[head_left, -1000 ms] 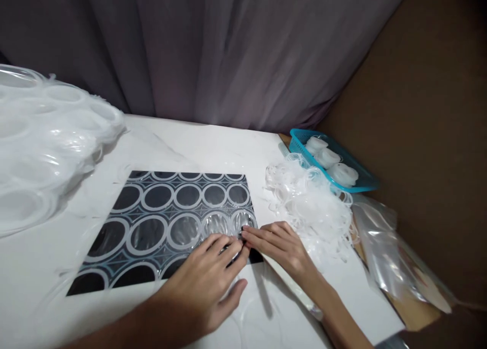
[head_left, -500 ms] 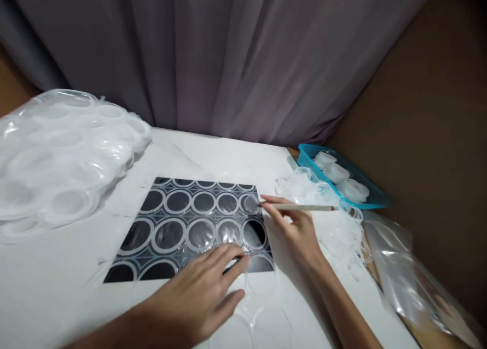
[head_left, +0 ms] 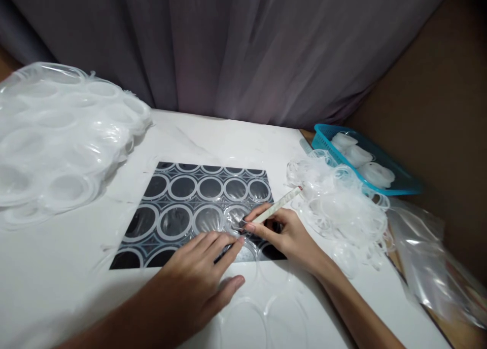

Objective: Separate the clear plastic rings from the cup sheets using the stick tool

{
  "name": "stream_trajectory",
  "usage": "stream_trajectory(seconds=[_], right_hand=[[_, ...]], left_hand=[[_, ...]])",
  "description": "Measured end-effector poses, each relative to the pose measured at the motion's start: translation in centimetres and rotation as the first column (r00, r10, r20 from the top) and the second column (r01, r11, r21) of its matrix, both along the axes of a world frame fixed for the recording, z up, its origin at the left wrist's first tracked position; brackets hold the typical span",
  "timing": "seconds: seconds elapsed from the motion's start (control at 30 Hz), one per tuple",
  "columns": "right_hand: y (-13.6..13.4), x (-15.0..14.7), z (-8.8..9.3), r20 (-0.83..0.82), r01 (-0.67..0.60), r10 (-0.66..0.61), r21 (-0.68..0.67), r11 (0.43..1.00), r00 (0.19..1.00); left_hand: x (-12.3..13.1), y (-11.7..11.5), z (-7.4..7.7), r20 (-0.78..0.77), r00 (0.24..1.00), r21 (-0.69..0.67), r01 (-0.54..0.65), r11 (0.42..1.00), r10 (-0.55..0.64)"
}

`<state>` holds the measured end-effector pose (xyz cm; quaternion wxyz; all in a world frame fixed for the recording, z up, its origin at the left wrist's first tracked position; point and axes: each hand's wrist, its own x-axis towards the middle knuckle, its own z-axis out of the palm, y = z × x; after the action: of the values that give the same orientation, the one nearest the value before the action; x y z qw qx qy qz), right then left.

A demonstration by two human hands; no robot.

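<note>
A clear plastic sheet of moulded round cups (head_left: 182, 207) lies over a black mat (head_left: 152, 232) on the white table (head_left: 45, 283). My left hand (head_left: 198, 283) rests flat on the sheet's near edge, fingers stretched out. My right hand (head_left: 283, 235) is closed on a thin pale craft knife (head_left: 279, 204), held like a pen. The knife's tip touches the rim of a cup close to my left fingertips.
A tall stack of the same clear sheets (head_left: 57, 136) stands at the left. A heap of cut plastic rings (head_left: 338, 207) lies right of the mat. Behind it sits a blue basket (head_left: 403, 186) with white round pieces. A clear plastic bag (head_left: 433, 263) lies at the right edge.
My right hand lifted from beside my left fingertips to the mat's far right corner with the knife, then came back down to a cup next to my left fingertips. The camera view has shifted.
</note>
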<state>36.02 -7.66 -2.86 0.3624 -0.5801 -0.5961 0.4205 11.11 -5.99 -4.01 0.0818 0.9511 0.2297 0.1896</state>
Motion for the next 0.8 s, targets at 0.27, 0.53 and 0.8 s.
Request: stream_trajectory(seconds=[0.27, 0.53, 0.8], right_hand=[[-1.7, -0.2, -0.4, 0.371, -0.307, 0.153, 0.400, 0.864, 0.916], [-0.8, -1.0, 0.6, 0.760, -0.466, -0.177, 0.546, 0.696, 0.626], [5.5, 1.4, 3.1, 0.457, -0.021, -0.595, 0.804, 0.594, 0.662]], left_hand=[[-0.2, 0.2, -0.4, 0.036, 0.998, -0.049, 0.055, 0.997, -0.053], [-0.5, 1.0, -0.5, 0.099, 0.986, -0.134, 0.149, 0.980, -0.137], [-1.1, 2.2, 1.5, 0.024, 0.992, -0.399, 0.123, 0.909, -0.123]])
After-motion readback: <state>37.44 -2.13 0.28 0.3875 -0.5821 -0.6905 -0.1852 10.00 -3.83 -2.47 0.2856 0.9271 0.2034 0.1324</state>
